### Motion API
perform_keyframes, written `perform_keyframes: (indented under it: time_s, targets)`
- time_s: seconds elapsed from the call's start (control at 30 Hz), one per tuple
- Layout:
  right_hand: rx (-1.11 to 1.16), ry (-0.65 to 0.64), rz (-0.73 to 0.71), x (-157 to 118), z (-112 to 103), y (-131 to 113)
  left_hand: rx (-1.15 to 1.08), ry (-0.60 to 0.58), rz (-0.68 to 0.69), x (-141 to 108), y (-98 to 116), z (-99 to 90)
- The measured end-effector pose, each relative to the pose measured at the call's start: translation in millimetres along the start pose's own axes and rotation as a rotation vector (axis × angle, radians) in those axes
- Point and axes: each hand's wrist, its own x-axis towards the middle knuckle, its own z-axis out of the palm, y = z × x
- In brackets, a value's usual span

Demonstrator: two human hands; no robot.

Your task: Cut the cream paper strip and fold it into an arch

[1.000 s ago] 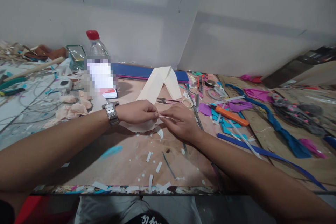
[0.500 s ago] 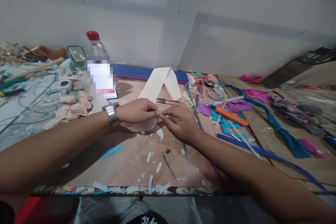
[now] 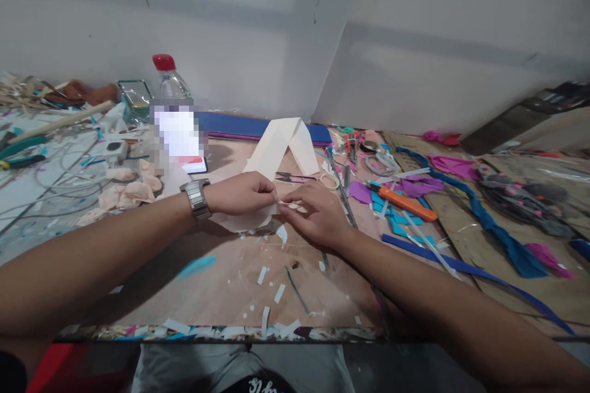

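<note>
Close together over the middle of the table, my two hands meet fingertip to fingertip. My left hand (image 3: 242, 194), with a metal watch (image 3: 197, 198) on its wrist, is closed in a pinch on a piece of thin white paper (image 3: 249, 221) that hangs below it with an uneven edge. My right hand (image 3: 318, 212) also pinches, thumb against forefinger, at the paper's right edge; the exact spot is small and partly hidden. Just behind the hands lie small scissors (image 3: 295, 178) and a roll of tape (image 3: 329, 181). A folded cream paper strip (image 3: 271, 146) stands behind them.
A lit phone (image 3: 177, 135) leans before a red-capped bottle (image 3: 170, 77) at the back left. Peach crumpled pieces (image 3: 129, 193) lie left. An orange cutter (image 3: 408, 204), blue strips (image 3: 428, 263) and coloured scraps lie right. White paper bits (image 3: 279, 293) are scattered in front.
My hands stay at nearly the same place. The fingertips shift slightly on the paper, and a little more of it shows between them.
</note>
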Motion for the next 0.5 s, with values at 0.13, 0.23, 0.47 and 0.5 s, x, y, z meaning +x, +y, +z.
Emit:
perform_keyframes:
  time_s: [0.13,0.23,0.47,0.5]
  targets:
    - [-0.016,-0.012,-0.008,0.5,-0.2,0.7,-0.034,-0.012,-0.018,-0.6,0.3,-1.9]
    - [-0.031,-0.032,-0.012,0.5,-0.5,1.9,-0.031,-0.015,-0.017,-0.6,1.1,-2.5]
    - [-0.023,-0.055,-0.019,0.5,-0.3,2.2,-0.023,-0.023,-0.037,0.1,1.1,-0.5]
    - [-0.024,-0.058,-0.020,0.6,-0.3,1.9,-0.014,-0.019,-0.034,0.4,0.4,0.0]
